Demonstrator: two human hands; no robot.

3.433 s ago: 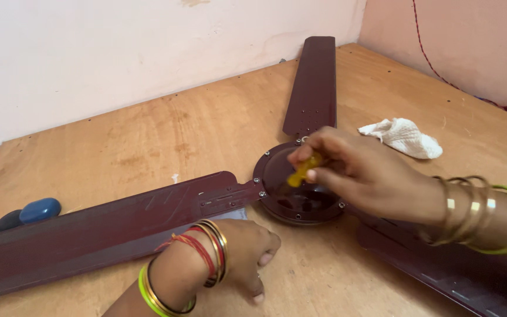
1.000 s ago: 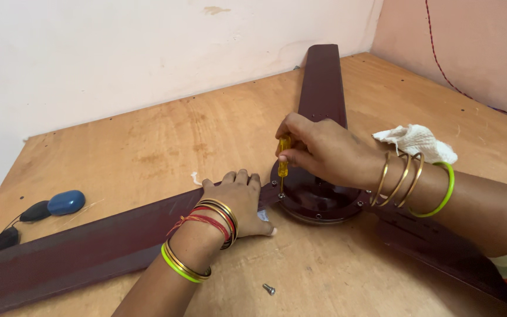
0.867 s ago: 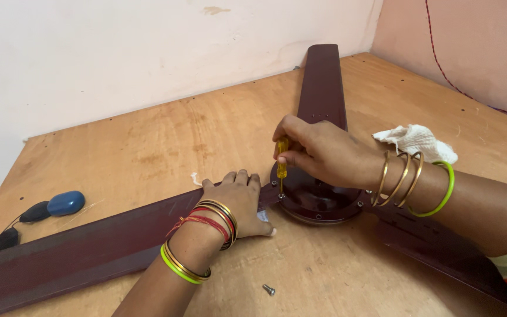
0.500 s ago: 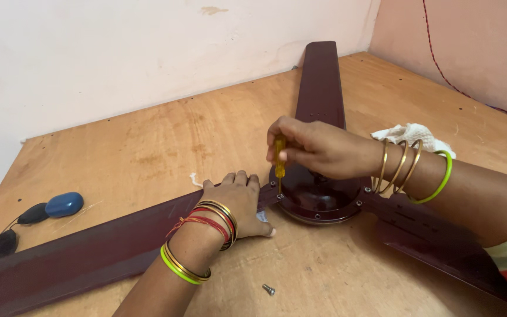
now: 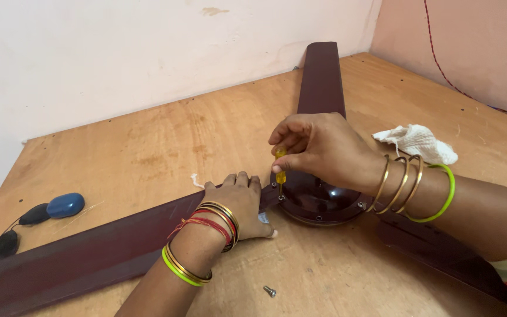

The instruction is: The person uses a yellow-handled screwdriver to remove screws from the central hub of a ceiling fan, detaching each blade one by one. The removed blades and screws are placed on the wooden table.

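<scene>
- Fingers of the right hand (image 5: 324,149) stay pinched around a yellow screwdriver (image 5: 280,170), upright at the fan hub (image 5: 318,202) rim; the hand has shifted slightly.
- Left hand (image 5: 239,202) still presses flat, fingers closed, on the dark blade (image 5: 89,258).
- A loose screw (image 5: 270,290) lies on the wooden table (image 5: 148,141); a white cloth (image 5: 418,142) sits beyond.

Light was soft, even daylight w/ no harsh glare, just a faint sheen on the dark fan hub (image 5: 318,202) and weak shadows under both wrists on the plywood table (image 5: 148,147), pic mostly sharp w/ slight wide-angle stretch at the edges.
</scene>
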